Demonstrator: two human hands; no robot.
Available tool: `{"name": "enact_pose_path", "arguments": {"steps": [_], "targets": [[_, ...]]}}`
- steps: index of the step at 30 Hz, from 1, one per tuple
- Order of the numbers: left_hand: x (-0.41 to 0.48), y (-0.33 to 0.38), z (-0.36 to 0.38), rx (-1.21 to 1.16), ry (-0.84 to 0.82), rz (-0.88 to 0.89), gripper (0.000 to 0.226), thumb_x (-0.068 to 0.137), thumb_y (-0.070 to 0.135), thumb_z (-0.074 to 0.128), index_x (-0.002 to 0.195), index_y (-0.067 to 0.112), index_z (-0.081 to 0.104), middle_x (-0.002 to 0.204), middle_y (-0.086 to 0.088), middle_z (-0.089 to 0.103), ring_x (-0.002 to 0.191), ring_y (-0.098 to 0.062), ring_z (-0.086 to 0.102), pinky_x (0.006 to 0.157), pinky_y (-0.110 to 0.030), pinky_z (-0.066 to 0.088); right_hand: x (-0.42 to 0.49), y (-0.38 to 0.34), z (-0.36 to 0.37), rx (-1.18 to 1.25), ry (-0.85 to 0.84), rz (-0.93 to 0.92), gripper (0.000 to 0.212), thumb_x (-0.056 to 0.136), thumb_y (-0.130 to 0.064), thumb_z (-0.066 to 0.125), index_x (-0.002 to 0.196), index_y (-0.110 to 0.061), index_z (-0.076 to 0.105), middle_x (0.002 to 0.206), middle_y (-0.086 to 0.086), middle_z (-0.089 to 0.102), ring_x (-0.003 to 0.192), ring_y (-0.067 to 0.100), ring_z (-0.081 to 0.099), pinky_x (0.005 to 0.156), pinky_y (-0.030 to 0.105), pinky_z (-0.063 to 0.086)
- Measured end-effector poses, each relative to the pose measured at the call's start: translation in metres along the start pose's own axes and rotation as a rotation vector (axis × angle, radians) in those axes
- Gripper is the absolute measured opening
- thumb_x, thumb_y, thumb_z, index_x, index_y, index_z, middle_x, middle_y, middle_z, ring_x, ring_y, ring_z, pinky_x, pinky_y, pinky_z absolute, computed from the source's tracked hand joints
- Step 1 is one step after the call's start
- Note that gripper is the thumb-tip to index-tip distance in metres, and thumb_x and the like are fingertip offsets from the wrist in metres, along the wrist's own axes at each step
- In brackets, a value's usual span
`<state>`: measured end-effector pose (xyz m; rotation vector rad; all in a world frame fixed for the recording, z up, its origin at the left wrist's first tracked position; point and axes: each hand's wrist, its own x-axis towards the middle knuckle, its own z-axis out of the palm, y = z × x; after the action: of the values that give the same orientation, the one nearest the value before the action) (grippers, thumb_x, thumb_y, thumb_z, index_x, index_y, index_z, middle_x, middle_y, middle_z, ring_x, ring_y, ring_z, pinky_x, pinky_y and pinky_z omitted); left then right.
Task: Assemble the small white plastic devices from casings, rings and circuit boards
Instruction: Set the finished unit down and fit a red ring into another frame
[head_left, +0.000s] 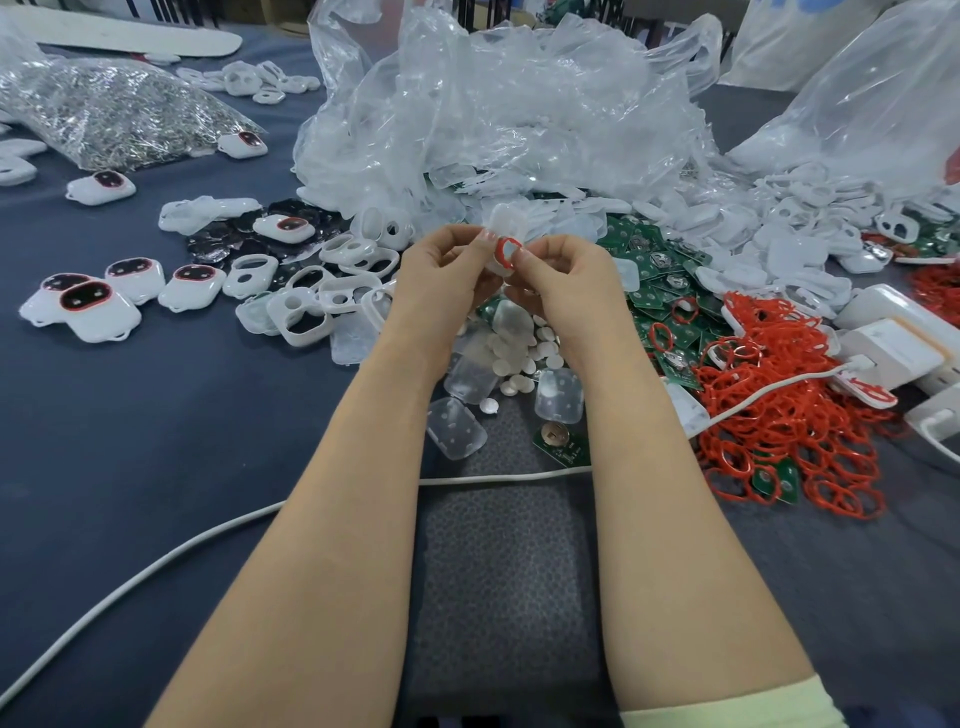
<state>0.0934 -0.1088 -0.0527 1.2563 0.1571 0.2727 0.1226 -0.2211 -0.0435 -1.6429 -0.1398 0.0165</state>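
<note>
1. Your left hand (447, 265) and right hand (566, 275) meet above the middle of the bench (130, 441), raised off it, forearms running in from the near edge.
2. Left grip: thumb and forefinger curled, pinching the left edge of one red ring (498, 251).
3. Right grip: fingers curled, fingertip pressed to the right edge of the same ring.
4. The ring stands nearly upright between your fingertips, against a pale plastic piece (492, 266). You cannot tell which fingers carry that piece.
5. Loose red rings (789, 415) lie heaped on your right, with some draped over the green circuit boards (660, 280) just beside them.
6. One circuit board (561, 441) lies apart, near your right forearm.
7. Open white casing frames (332, 291) are piled left of your left hand.
8. Closed white devices (98, 306) with dark, red-rimmed windows sit well apart at far left.
9. Under your wrists: small white discs (519, 353) and translucent covers (457, 426).
10. Behind your hands: crumpled clear bags (498, 104). At far left: a bag of shiny metal parts (114, 109).
11. A white cable (156, 561) crosses the bench under both forearms. White charger blocks (893, 338) sit at the right edge.
</note>
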Motion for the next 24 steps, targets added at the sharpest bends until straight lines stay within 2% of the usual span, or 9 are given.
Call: {"name": "enact_pose_path", "arguments": {"steps": [5, 9, 12, 17, 24], "targets": [[-0.0029, -0.0008, 0.001, 0.111, -0.013, 0.055, 0.007, 0.092, 0.019, 0.063, 0.087, 0.014, 0.064, 0.073, 0.0, 0.07, 0.08, -0.017, 0.069, 0.088, -0.033, 0.056, -0.0017, -0.0009, -0.0009, -0.014, 0.003, -0.002, 0.016, 0.09, -0.011, 0.065, 0.076, -0.011, 0.058, 0.075, 0.009, 0.064, 0.067, 0.012, 0.064, 0.065, 0.019, 0.056], [-0.0045, -0.0012, 0.0005, 0.305, -0.023, 0.127, 0.025, 0.089, 0.025, 0.067, 0.103, 0.004, 0.065, 0.092, -0.01, 0.072, 0.092, -0.023, 0.07, 0.091, -0.039, 0.055, -0.0001, 0.0008, -0.0018, -0.033, 0.025, -0.003, 0.016, 0.09, -0.014, 0.066, 0.076, -0.011, 0.057, 0.078, 0.012, 0.064, 0.066, 0.012, 0.064, 0.065, 0.02, 0.056], [-0.0055, -0.0007, 0.0009, 0.343, -0.017, 0.165, 0.022, 0.092, 0.024, 0.065, 0.101, 0.004, 0.065, 0.092, -0.01, 0.071, 0.092, -0.024, 0.069, 0.089, -0.041, 0.056, 0.0009, 0.0023, -0.0024, -0.029, 0.028, -0.004, 0.016, 0.089, -0.014, 0.067, 0.076, -0.012, 0.058, 0.079, 0.013, 0.064, 0.065, 0.012, 0.064, 0.063, 0.018, 0.055], [-0.0055, -0.0014, 0.001, 0.32, -0.03, 0.183, 0.011, 0.095, 0.022, 0.06, 0.092, 0.013, 0.065, 0.083, -0.003, 0.071, 0.089, -0.02, 0.07, 0.087, -0.034, 0.057, -0.0005, 0.0032, -0.0019, 0.121, 0.01, 0.007, 0.016, 0.089, -0.008, 0.065, 0.077, -0.012, 0.056, 0.063, 0.001, 0.061, 0.06, 0.01, 0.062, 0.06, 0.017, 0.053], [-0.0041, -0.0012, 0.0005, 0.111, -0.027, 0.103, 0.014, 0.096, 0.017, 0.057, 0.089, 0.01, 0.066, 0.079, -0.006, 0.071, 0.082, -0.018, 0.07, 0.083, -0.029, 0.057, -0.0024, 0.0034, 0.0004, 0.322, -0.037, 0.044, 0.017, 0.091, -0.006, 0.061, 0.082, -0.014, 0.049, 0.076, 0.007, 0.062, 0.061, 0.009, 0.061, 0.06, 0.017, 0.05]]}}
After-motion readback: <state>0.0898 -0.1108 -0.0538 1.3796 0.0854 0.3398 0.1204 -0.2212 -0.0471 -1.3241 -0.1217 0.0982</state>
